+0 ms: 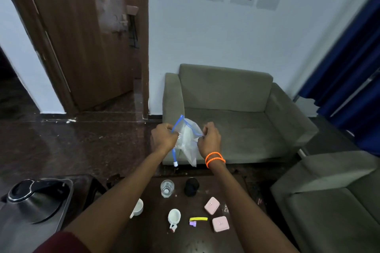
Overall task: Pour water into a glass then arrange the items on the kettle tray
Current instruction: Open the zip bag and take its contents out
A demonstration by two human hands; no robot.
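Observation:
My left hand [163, 136] and my right hand [209, 139] are raised above the dark table [197, 240], each gripping one side of a clear zip bag [190, 141] with a blue seal strip; white contents show inside. Below on the table stands a glass [167, 188] with water. A steel kettle [30, 199] sits on its dark tray [65, 201] at the left. Two white cups [138, 207] [174, 216] lie near the middle, the left one partly hidden by my forearm.
A black round object [191, 186] stands beside the glass. Two pink boxes [212, 205] [220, 223] and a yellow and purple item [197, 220] lie on the right of the table. Grey sofas [236, 113] stand beyond and to the right.

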